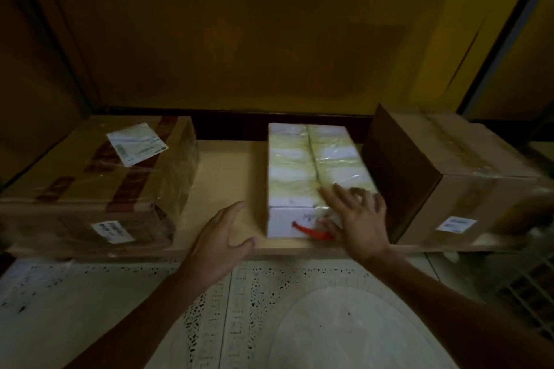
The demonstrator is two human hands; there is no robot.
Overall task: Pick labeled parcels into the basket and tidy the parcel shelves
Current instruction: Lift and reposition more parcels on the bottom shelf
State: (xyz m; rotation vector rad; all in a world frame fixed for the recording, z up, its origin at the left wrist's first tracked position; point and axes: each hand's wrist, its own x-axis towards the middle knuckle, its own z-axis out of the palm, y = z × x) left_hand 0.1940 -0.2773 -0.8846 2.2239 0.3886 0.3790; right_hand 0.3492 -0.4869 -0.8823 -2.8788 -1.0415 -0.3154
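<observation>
Nearest the camera, both bare forearms reach forward over the pale speckled floor (90, 293) toward a low shelf board (224, 177). At the board's front edge the left hand (220, 237) hovers spread and empty, just left of the white wrapped parcel (302, 168) and apart from it, palm turned toward its left side. On the other side, the right hand (355, 216) lies fingers splayed on the parcel's near right corner, thumb against the front face by a red mark (311, 232); it presses rather than grips. Running straight away from the person, the parcel's long axis points at the back wall, so its short end faces the hands, the right one nearer. Flanking it are a taped brown box (99, 177) with labels on the left, well apart, and a plain brown carton (443, 177) just beside it on the right. A basket is hard to make out; wire mesh (527, 290) shows at far right
</observation>
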